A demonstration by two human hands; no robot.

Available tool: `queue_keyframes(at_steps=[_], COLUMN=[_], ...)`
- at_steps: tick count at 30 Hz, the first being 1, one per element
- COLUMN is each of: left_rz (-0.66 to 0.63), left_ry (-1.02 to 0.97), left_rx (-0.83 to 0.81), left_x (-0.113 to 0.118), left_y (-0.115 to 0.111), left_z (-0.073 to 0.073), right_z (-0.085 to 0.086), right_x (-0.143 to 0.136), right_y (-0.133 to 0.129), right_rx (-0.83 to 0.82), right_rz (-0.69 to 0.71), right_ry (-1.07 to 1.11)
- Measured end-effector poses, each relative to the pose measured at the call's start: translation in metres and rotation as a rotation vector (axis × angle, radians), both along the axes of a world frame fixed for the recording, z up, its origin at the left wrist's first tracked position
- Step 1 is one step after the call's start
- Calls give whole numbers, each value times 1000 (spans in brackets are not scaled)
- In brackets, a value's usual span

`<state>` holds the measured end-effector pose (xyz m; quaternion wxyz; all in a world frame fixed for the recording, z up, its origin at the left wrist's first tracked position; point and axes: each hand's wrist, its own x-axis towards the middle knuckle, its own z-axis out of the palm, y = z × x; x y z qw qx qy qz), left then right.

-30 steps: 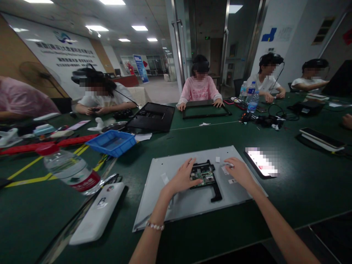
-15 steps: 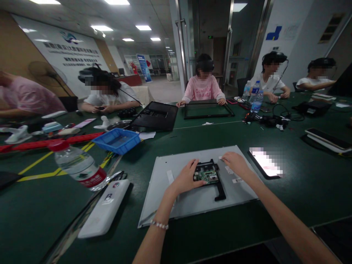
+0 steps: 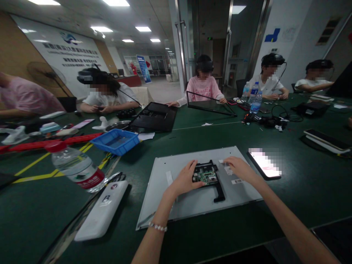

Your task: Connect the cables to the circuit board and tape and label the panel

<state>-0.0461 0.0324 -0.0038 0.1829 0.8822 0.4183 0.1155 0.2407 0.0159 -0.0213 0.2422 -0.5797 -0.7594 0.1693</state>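
Circuit board [image 3: 206, 177] seated in black bracket [image 3: 213, 183] on grey panel [image 3: 176, 194], mid-desk [image 3: 192, 135]. Left hand [image 3: 184, 180] steadying its edge, fingers loosely curled; right hand [image 3: 238, 168] flat on sticker [image 3: 227, 169], gripping nothing. Likely mid-fitting; careful pressure needed.

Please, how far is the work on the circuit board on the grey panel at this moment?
Done: the grey panel lies back-up on the table with its rear cover off, and the circuit board is exposed in its black bracket. In hand: the left hand rests on the board's left edge, and the right hand touches the panel beside it. Left: the board sits in its bracket, not lifted.
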Motion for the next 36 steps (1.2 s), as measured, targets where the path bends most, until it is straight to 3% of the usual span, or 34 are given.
queue_keyframes(at_steps=[11, 22, 36], left_rz=[10, 4, 0], left_ry=[-2, 18, -33], left_rx=[-9, -12, -37], left_x=[-1, -1, 0], left_y=[1, 3, 3], left_z=[-2, -2, -4], right_z=[5, -12, -12], right_x=[1, -9, -6], right_y=[-26, -32, -34], right_rx=[-31, 35, -18], right_rz=[-21, -117, -18], right_ry=[-9, 19, 136])
